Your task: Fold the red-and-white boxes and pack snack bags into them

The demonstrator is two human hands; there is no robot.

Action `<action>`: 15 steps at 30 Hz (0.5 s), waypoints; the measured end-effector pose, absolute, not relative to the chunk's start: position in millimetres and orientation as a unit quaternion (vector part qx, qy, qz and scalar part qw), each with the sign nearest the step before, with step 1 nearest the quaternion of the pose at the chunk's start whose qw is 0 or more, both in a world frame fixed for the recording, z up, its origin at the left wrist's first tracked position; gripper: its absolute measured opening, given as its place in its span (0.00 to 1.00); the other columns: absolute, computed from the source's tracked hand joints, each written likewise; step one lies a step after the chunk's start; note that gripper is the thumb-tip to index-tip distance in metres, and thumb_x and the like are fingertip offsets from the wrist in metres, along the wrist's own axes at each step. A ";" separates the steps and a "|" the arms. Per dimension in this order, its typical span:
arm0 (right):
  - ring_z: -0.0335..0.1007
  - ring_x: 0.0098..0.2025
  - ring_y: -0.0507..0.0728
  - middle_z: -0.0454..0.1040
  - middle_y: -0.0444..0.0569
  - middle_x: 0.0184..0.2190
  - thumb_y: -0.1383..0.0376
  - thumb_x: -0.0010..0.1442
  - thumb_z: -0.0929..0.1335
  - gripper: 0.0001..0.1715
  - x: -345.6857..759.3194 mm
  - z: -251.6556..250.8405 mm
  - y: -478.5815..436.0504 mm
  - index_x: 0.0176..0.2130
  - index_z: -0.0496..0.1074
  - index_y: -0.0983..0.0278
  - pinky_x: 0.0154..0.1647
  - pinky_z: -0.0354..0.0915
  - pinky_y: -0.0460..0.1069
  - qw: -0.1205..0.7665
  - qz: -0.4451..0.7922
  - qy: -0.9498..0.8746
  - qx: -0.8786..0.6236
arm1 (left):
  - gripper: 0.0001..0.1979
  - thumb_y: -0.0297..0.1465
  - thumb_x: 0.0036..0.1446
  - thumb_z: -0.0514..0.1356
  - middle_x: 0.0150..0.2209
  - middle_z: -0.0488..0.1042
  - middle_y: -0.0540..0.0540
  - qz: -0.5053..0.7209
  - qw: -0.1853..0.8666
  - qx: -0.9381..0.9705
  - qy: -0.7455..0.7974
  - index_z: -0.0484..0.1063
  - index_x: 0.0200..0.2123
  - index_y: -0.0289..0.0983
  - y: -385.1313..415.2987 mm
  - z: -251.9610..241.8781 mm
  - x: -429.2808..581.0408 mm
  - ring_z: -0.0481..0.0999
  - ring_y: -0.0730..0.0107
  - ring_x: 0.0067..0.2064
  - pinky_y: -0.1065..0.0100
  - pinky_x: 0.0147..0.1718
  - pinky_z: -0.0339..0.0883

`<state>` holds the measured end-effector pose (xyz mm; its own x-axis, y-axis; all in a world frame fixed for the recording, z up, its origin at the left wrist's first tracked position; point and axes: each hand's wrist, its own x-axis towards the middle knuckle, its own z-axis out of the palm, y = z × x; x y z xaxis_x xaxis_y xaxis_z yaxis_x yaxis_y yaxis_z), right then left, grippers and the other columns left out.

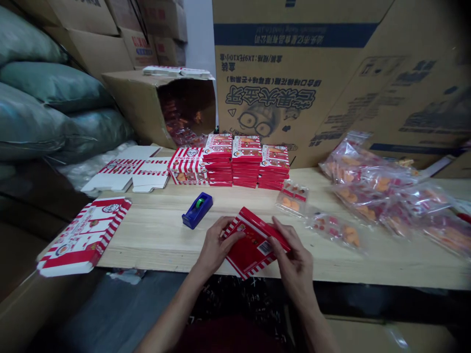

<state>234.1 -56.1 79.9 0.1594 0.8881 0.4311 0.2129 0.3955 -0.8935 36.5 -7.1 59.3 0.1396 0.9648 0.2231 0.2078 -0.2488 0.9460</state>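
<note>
A red box with red-and-white striped edges (248, 252) is held tilted over the table's front edge, a barcode on the side facing me. My left hand (217, 245) grips its left side, thumb lying on the red face. On the other side my right hand (292, 250) is closed around the right edge, with fingers near the top corner. A blue tape dispenser (197, 211) with a green roll stands just beyond my left hand. Clear packets with orange pieces (292, 198) lie past my right hand.
Stacks of red-and-white boxes (246, 162) stand at the back. Flat cartons lie at left, some unfolded (150, 171) and a pile (86, 235) overhanging the front edge. Clear packets (382, 186) heap at right. An open brown carton (132, 100) and a large cardboard wall (305, 88) border the wooden table (154, 245).
</note>
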 end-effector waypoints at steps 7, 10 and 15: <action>0.77 0.49 0.58 0.79 0.53 0.47 0.60 0.74 0.62 0.21 262.9 17.7 -14.4 0.58 0.76 0.60 0.50 0.75 0.53 0.432 0.285 -0.675 -0.526 | 0.22 0.43 0.67 0.58 0.52 0.81 0.42 0.380 0.533 0.616 0.439 0.76 0.57 0.37 15.5 13.4 30.2 0.79 0.54 0.51 0.63 0.49 0.71; 0.73 0.59 0.62 0.78 0.56 0.53 0.61 0.72 0.62 0.20 281.8 -22.7 15.9 0.55 0.78 0.61 0.59 0.71 0.58 0.343 0.182 -0.689 -0.613 | 0.23 0.43 0.66 0.57 0.49 0.83 0.41 0.348 0.444 0.655 0.503 0.77 0.56 0.36 47.7 -19.8 25.4 0.81 0.53 0.49 0.61 0.49 0.71; 0.39 0.76 0.76 0.56 0.67 0.72 0.69 0.65 0.67 0.30 336.0 -49.0 79.7 0.65 0.66 0.68 0.71 0.43 0.77 0.271 0.086 -0.619 -0.732 | 0.21 0.42 0.63 0.57 0.50 0.80 0.35 0.318 0.287 0.698 0.574 0.80 0.50 0.35 86.9 -58.1 13.8 0.77 0.46 0.54 0.49 0.58 0.66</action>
